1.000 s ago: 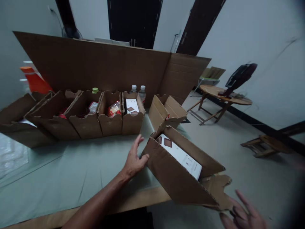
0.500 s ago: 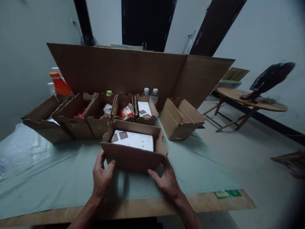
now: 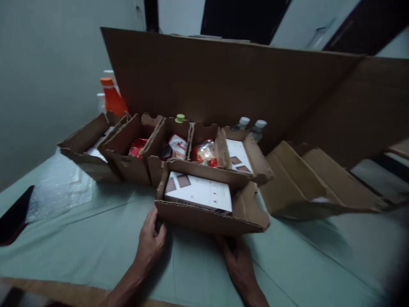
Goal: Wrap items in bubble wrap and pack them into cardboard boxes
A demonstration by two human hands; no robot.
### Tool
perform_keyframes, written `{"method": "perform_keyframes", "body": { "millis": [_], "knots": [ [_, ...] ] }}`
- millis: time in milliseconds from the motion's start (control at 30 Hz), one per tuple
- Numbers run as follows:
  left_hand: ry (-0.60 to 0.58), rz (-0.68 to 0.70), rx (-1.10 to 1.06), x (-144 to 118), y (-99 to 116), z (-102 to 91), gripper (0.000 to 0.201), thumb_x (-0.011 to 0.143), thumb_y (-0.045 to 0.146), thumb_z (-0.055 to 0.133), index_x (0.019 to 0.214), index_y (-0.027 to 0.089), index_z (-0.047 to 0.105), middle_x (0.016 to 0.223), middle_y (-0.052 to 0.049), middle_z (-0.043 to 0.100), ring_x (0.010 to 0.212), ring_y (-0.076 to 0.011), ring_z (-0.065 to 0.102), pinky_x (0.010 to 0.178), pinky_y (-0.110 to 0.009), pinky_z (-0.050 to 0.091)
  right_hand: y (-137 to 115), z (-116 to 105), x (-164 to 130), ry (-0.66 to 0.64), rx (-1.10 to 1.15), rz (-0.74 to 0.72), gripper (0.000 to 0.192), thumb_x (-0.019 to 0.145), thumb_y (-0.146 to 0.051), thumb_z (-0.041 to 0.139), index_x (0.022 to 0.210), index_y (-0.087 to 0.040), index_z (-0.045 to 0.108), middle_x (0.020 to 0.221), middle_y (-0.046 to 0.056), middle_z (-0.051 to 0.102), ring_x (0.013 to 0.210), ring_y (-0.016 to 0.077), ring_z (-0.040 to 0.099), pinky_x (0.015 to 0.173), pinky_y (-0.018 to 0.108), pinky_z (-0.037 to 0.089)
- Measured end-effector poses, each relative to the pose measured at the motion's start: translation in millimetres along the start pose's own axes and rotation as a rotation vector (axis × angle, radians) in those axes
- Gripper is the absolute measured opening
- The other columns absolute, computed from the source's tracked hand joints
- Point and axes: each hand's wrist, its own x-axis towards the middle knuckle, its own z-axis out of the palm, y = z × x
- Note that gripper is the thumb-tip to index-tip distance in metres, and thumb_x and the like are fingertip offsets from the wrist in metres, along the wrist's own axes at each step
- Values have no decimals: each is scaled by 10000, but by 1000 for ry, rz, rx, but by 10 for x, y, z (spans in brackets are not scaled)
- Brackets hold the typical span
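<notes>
A pale green cloth covers the table, with a strip of its wooden edge showing at the near left and a dark flat object lying at the left margin. Close in, the left hand curls around the near left corner of a low cardboard tray, thumb against the front wall and fingers bent on it; the right hand sits under the tray's near right part, its fingertips tucked beneath the front wall so I cannot tell how far they are closed. The tray rests on the cloth near the middle of the table, its long axis running left to right, slightly skewed so the right end sits nearer, its open top facing up. Inside lies a flat white box with two brown squares at its left end, lengthwise along the tray. Just behind, touching it, stands a row of similar cardboard trays holding red and white packets, and another white box. To the right lies an empty tilted tray. Further back are two clear water bottles, a green cap, and an orange bottle at far left. A tall cardboard sheet stands behind everything, before grey walls and a dark doorway.
</notes>
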Motion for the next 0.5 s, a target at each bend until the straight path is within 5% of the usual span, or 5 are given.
{"method": "perform_keyframes", "body": {
  "millis": [100, 300, 500],
  "knots": [
    [10, 60, 16, 29, -28, 59, 467, 805, 180, 531, 1261, 180, 630, 1267, -125, 667, 1180, -270, 609, 1036, -420, 473, 49, -5, 66, -39, -69, 37, 551, 816, -629, 589, 1113, -172, 666, 1105, 157, 748, 1029, 355, 700, 850, 440, 571],
    [-59, 128, 88, 153, -32, 38, 677, 752, 115, 528, 1426, 177, 517, 1381, -126, 624, 1283, -283, 565, 1136, -444, 415, 70, 71, 277, -61, -244, 19, 701, 816, -692, 507, 1237, -146, 639, 1189, 202, 716, 1129, 433, 656, 867, 513, 544],
    [-135, 195, 169, -131, -94, -98, 782, 740, 213, 633, 1489, 90, 443, 1472, -205, 549, 1338, -339, 535, 1150, -485, 425, 217, 7, 81, -75, -413, -318, 605, 837, -625, 485, 1137, -134, 672, 1193, 223, 695, 1105, 426, 657, 901, 534, 538]
  ]
}}
